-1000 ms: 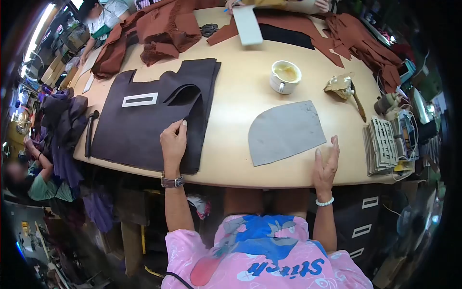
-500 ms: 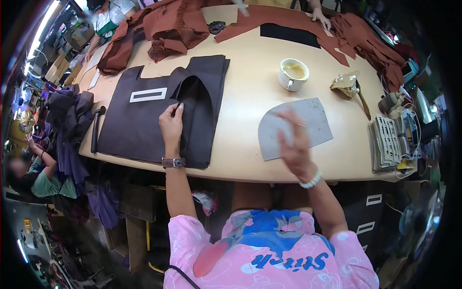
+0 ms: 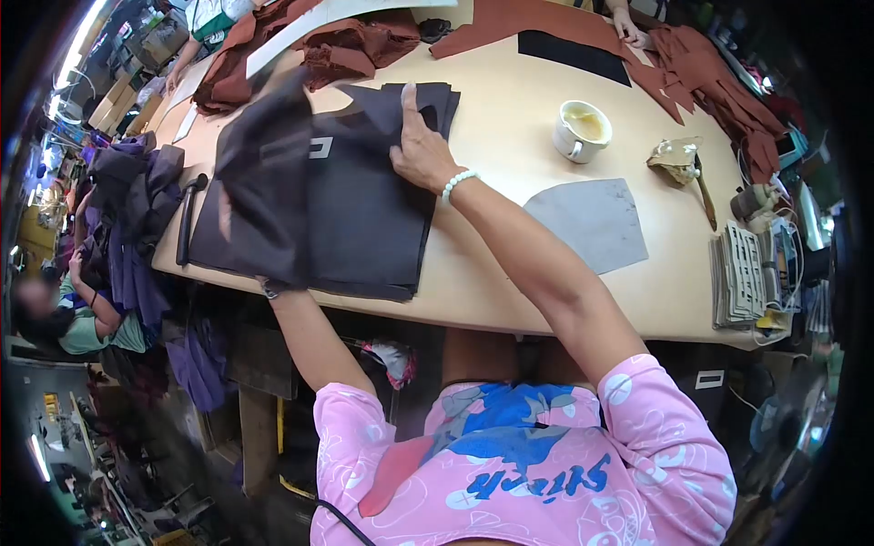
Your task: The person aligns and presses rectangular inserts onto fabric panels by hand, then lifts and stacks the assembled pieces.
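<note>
A dark brown, leather-like sheet (image 3: 269, 182) is lifted and folding over to the left, blurred by motion. My left hand (image 3: 225, 218) is closed on it, mostly hidden behind the sheet, with only a blurred patch of skin showing. Under it lies a stack of matching dark sheets (image 3: 369, 218), and part of a white rectangular frame (image 3: 320, 147) shows on top. Over the stack's upper right part is my right hand (image 3: 423, 155), one digit stretched away from me and the others bent; nothing shows in it.
Right of the stack are a grey curved piece (image 3: 592, 223), a cup of yellowish paste (image 3: 583, 132) and a brush (image 3: 706, 196). A black-handled hammer (image 3: 187, 223) lies left. Reddish-brown pieces (image 3: 519, 23) cover the far side, where another person's hand (image 3: 626, 25) rests.
My left hand has swung left and nearer to me, lifting the dark sheet over. My right hand has moved from above the grey piece to the stack. The view has shifted slightly.
</note>
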`<state>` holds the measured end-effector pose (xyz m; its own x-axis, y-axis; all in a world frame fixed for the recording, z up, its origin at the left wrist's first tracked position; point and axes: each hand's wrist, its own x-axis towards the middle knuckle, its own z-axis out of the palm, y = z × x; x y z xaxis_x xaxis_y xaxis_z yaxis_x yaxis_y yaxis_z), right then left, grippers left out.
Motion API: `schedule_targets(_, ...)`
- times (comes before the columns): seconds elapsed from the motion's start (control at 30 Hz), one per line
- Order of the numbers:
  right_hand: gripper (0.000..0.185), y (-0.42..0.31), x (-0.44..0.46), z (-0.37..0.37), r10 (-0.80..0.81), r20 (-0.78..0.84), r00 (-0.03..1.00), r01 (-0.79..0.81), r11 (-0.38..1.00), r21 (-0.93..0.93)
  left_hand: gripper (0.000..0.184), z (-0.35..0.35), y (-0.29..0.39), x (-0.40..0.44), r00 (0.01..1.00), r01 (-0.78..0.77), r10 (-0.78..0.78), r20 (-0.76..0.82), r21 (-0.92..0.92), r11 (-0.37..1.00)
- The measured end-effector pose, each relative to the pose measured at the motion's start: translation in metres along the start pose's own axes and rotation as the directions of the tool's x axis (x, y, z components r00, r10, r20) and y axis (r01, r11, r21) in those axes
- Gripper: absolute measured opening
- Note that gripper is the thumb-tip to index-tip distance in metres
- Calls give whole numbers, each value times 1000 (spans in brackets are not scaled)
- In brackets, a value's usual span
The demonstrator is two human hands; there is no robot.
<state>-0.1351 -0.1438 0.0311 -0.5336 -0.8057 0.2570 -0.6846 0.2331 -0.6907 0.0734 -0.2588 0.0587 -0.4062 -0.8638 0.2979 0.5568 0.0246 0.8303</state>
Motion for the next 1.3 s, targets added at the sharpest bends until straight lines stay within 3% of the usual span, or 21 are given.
schedule_targets(0.07, 99, 8, 12, 6, 62, -29, 998, -62, 998, -7, 42, -1, 9, 0, 953, -287, 302, 14, 357, 889)
schedule_targets(0.13, 100, 13, 21, 8, 148, -36, 988, -147, 989, 13, 46, 0, 20, 1, 821, -496, 555, 133, 648, 578)
schedule_targets(0.2, 103, 19, 27, 11, 106, -81, 991, -106, 994, 2, 46, 3, 38, 5, 898, -435, 418, 134, 398, 808)
schedule_targets(0.23, 103, 20, 29, 12, 106, -101, 989, -106, 994, 14, 44, 6, 50, 12, 975, -131, 139, 176, -56, 990)
schedule_targets(0.3, 108, 21, 37, 14, 177, -135, 975, -169, 983, 69, 39, 9, 46, 24, 964, 186, -106, 244, -333, 925)
schedule_targets(0.37, 112, 5, 29, -4, 266, -26, 964, -226, 864, 451, 35, 23, 16, 29, 996, 65, -62, 58, -45, 997)
schedule_targets(0.4, 114, -3, 24, -18, 294, 38, 955, -254, 747, 614, 32, 42, 15, 16, 981, 159, -174, 85, 155, 975)
schedule_targets(0.43, 118, -6, 15, -28, 255, 57, 965, -230, 725, 649, 29, 61, 14, 2, 953, 241, -288, 89, 350, 905)
schedule_targets(0.47, 123, -9, 5, -39, 215, 76, 974, -208, 700, 683, 25, 64, -6, -2, 941, 94, -236, 241, 483, 870)
schedule_targets(0.53, 124, -18, -28, -55, 146, 44, 988, -140, 744, 653, 24, 82, -43, -32, 905, 34, -243, 349, 510, 859)
schedule_targets(0.57, 127, -10, -40, -54, 149, -42, 988, -104, 838, 535, 22, 93, -45, -49, 872, -78, -275, 406, 669, 739)
schedule_targets(0.6, 128, -4, -51, -53, 114, -135, 984, -34, 874, 486, 19, 111, -44, -71, 871, -28, -288, 397, 626, 779)
schedule_targets(0.67, 110, 3, -79, -70, 275, -127, 953, -220, 918, 331, 18, 127, -64, -107, 836, -234, -271, 477, 756, 611)
schedule_targets(0.73, 94, 28, -100, -83, 345, -207, 915, -240, 881, 408, 18, 150, -79, -149, 833, -342, -152, 531, 712, 614)
schedule_targets(0.77, 87, 42, -112, -92, 378, -251, 891, -241, 863, 444, 16, 164, -79, -168, 814, -323, -213, 540, 726, 607)
schedule_targets(0.9, 75, 86, -166, -146, 341, -402, 850, -293, 940, 178, 24, 193, -71, -216, 592, -262, -316, 741, 548, 794)
schedule_targets(1.0, 75, 116, -209, -186, 247, -437, 865, -259, 965, 33, 25, 193, -53, -215, 575, -413, -219, 788, 511, 754)
schedule_targets(1.03, 75, 140, -222, -195, 160, -462, 872, -239, 964, -117, 27, 191, -50, -211, 595, -483, -226, 772, 567, 667)
schedule_targets(1.17, 78, 164, -252, -234, 381, -354, 854, -363, 924, 120, 41, 169, -65, -196, 670, -602, -265, 693, 717, 351)
schedule_targets(1.27, 81, 177, -257, -255, 351, -350, 869, -354, 933, 56, 53, 163, -73, -188, 679, -625, -303, 668, 743, 238)
schedule_targets(1.3, 83, 171, -256, -261, 334, -348, 876, -372, 927, -44, 57, 163, -76, -188, 680, -629, -315, 662, 748, 212)
